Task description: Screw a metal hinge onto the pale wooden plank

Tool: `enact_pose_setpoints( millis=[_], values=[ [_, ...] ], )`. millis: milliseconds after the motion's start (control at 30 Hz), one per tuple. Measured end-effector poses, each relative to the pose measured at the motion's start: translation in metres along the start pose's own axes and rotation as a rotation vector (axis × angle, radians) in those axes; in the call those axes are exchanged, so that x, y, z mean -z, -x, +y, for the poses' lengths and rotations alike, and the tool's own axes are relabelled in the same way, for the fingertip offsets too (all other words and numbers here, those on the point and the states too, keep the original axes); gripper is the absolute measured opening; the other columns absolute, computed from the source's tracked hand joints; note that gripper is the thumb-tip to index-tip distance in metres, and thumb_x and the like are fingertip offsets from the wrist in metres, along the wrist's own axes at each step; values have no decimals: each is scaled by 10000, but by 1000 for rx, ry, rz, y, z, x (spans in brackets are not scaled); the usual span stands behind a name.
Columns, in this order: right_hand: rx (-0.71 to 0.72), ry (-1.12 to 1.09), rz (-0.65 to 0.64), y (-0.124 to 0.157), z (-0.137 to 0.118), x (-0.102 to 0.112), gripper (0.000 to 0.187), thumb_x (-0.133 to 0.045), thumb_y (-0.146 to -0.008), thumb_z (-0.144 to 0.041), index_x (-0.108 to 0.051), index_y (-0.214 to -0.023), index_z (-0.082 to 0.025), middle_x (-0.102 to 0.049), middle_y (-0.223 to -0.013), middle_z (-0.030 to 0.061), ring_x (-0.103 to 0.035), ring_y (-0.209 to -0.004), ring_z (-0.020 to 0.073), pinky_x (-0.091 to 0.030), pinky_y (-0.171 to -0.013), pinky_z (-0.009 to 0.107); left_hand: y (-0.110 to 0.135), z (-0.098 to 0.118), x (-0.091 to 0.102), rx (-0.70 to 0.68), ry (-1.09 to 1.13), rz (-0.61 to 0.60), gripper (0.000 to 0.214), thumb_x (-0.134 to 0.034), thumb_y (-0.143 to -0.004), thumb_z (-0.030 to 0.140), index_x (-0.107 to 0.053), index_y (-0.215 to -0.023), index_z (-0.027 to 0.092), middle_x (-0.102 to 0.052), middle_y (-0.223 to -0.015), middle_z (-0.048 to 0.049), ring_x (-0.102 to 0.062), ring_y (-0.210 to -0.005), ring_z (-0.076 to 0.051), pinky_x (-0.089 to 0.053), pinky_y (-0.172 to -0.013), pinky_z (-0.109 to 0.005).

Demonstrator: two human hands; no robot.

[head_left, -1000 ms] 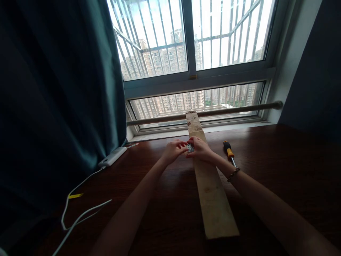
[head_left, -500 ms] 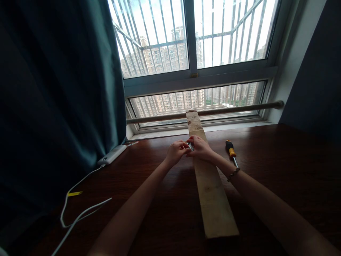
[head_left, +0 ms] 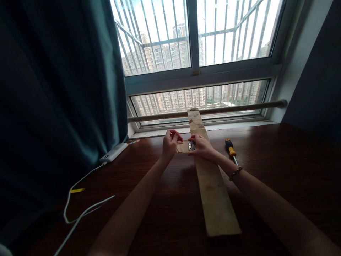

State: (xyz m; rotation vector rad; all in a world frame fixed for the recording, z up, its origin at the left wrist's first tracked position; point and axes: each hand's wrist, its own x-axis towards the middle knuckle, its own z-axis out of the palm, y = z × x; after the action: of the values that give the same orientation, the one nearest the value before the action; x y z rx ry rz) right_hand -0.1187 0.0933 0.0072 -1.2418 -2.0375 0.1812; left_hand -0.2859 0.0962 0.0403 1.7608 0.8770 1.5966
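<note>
A long pale wooden board [head_left: 217,199] lies lengthwise over the brown surface, its far end by the window rail. My right hand [head_left: 202,147] rests on it, thumb and fingers closed round the edges of a small silver metal hinge [head_left: 190,145] with holes. A small light-brown piece [head_left: 183,147], wood or cardboard, juts out left of the hinge. Just above that piece's left end is my left hand [head_left: 170,142], its fingertips pinched together. Whatever they hold, if anything, is too small to make out. To the right of the board lies a black-and-yellow screwdriver [head_left: 230,148].
A white power strip [head_left: 114,153] with a white cable [head_left: 66,206] sits at the left, beside the dark blue curtain [head_left: 87,89]. A yellow tag [head_left: 77,190] is on the cable. Behind the board, a rail [head_left: 239,107] runs across the barred window.
My left hand has moved left and slightly up, away from the hinge, uncovering the light-brown piece. My right hand stays on the hinge. The view has shifted slightly.
</note>
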Motion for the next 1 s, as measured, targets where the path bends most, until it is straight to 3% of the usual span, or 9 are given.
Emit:
enact_pose_setpoints(
  millis=[67,167,267,367,533,733,1000],
  values=[
    [-1,-5,-1,0,0,0,728,-781,-464,-436,-501,-1073,-153,-543,-1117,91,-472,-1068,250,-394,-901,365,1,-4,0,-6,-228,-15,133,-475,-802,322,-451,-784,192,-510,-627,30,-506,-569,-111,-406,-565,-239],
    [4,-10,-2,0,0,0,734,-776,-465,-438,-507,-1082,-145,-538,-1120,98,-474,-1065,253,-392,-905,367,3,-9,-3,-5,-541,-144,176,-572,-730,353,-509,-741,189,-522,-627,24,-502,-581,-118,-374,-558,-235],
    [10,-14,-3,0,0,1,728,-775,-463,-422,-511,-1087,-157,-537,-1116,89,-475,-1068,256,-391,-904,369,1,-13,-7,-14,-708,-209,185,-619,-679,368,-579,-694,187,-545,-617,16,-502,-590,-125,-347,-552,-237],
    [15,-11,0,0,0,1,711,-771,-467,-428,-510,-1074,-164,-542,-1107,83,-476,-1064,258,-401,-885,368,-7,-20,-7,12,-690,-279,193,-634,-653,370,-647,-718,189,-565,-604,18,-494,-571,-121,-336,-535,-232],
    [-5,-25,3,1,-2,3,726,-776,-461,-429,-482,-1073,-171,-553,-1085,80,-476,-1062,256,-404,-862,364,-21,-31,-1,129,-390,-476,277,-677,-596,321,-700,-821,161,-629,-642,8,-529,-604,-119,-386,-573,-225],
    [-9,-9,1,1,-1,2,743,-784,-450,-437,-467,-1067,-171,-566,-1082,78,-478,-1061,264,-397,-863,368,-31,-34,-3,271,-244,-505,248,-711,-544,276,-706,-751,140,-658,-662,-6,-555,-626,-128,-419,-617,-236],
    [-8,-7,8,1,-2,1,740,-781,-451,-438,-465,-1065,-170,-562,-1089,79,-476,-1063,263,-391,-867,370,-30,-31,-4,1,-573,-514,191,-628,-664,326,-709,-771,190,-649,-640,11,-541,-605,-121,-379,-599,-226]
  ],
)
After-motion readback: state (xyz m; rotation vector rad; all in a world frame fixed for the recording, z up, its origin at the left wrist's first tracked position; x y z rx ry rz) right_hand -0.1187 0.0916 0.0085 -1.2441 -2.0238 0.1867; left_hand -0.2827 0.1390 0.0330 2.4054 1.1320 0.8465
